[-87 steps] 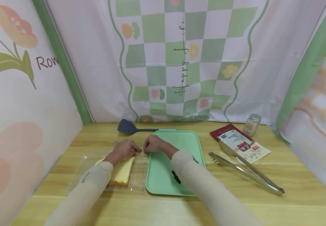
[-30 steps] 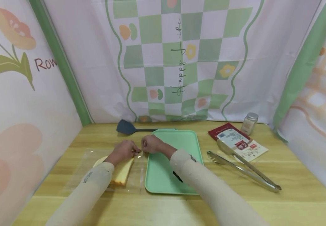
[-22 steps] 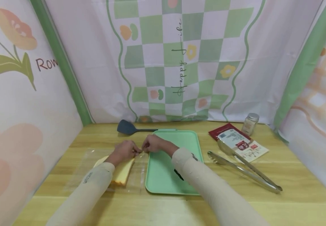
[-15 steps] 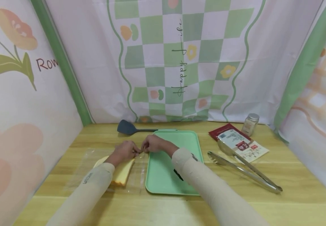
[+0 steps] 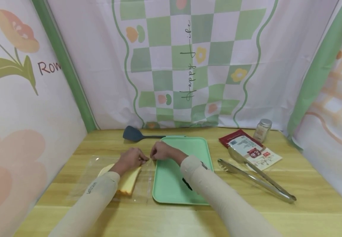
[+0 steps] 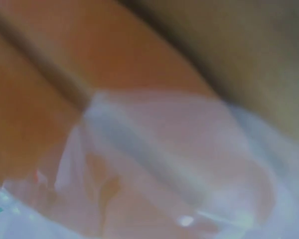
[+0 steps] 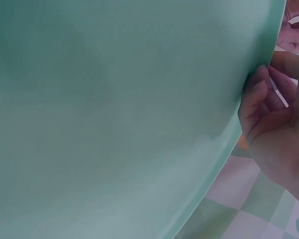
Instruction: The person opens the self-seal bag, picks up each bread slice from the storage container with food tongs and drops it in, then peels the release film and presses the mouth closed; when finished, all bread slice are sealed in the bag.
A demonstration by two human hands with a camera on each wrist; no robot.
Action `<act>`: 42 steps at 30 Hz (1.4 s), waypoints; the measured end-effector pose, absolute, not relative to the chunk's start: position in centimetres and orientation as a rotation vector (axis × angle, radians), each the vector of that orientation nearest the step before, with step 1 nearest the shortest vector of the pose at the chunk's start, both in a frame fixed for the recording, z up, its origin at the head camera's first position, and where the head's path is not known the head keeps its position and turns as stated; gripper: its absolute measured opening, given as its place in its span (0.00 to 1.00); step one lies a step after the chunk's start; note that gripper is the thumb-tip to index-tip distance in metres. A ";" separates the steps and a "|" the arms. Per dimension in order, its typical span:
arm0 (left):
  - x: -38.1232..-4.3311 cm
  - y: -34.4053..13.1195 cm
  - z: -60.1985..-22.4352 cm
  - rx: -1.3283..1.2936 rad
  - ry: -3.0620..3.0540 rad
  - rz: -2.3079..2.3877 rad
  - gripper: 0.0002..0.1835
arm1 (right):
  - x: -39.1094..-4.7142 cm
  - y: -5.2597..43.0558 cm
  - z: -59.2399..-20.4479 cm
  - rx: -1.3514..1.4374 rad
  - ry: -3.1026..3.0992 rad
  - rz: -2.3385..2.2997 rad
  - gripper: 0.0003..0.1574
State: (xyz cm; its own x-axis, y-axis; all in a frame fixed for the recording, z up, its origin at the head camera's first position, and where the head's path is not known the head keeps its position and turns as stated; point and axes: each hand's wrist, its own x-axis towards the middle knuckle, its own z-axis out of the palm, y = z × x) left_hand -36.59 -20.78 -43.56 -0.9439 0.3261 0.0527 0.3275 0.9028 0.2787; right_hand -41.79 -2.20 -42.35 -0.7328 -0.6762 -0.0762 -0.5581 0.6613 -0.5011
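Note:
A clear plastic bag [image 5: 143,189] with sliced bread [image 5: 128,183] inside lies flat on the left of the table. My left hand [image 5: 130,158] reaches over the bread and pinches the bag's edge at its upper right. Close beside it, my right hand [image 5: 161,150] pinches the same edge with curled fingers, over the tray's left rim. In the left wrist view, blurred clear film covers the fingers [image 6: 139,59]. The right wrist view shows my right hand [image 7: 279,124] by the green tray's edge, thumb and fingers together. My left forearm hides part of the bread.
Right of the bag lies a green tray [image 5: 171,184], with a dark spatula [image 5: 133,134] behind it. Metal tongs [image 5: 257,179] lie farther right, partly over a red and white food packet [image 5: 249,149]. A lidded glass jar [image 5: 262,131] stands at the back right.
The right hand's fingers shift slightly along the bag's edge and are now a little farther from the left hand than half a second ago. The left hand, bread and tray stay put.

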 end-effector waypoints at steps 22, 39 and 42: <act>-36.7 -21.2 -44.5 -0.561 -2.940 -0.553 0.07 | -41.5 -3.5 -41.6 -0.763 2.635 -0.556 0.09; -36.6 -21.3 -44.5 -0.571 -2.918 -0.571 0.05 | -41.5 -4.0 -41.9 -0.600 2.563 -0.689 0.14; -36.6 -21.3 -44.3 -0.554 -2.935 -0.569 0.05 | -41.4 -4.1 -41.6 -0.611 2.539 -0.688 0.14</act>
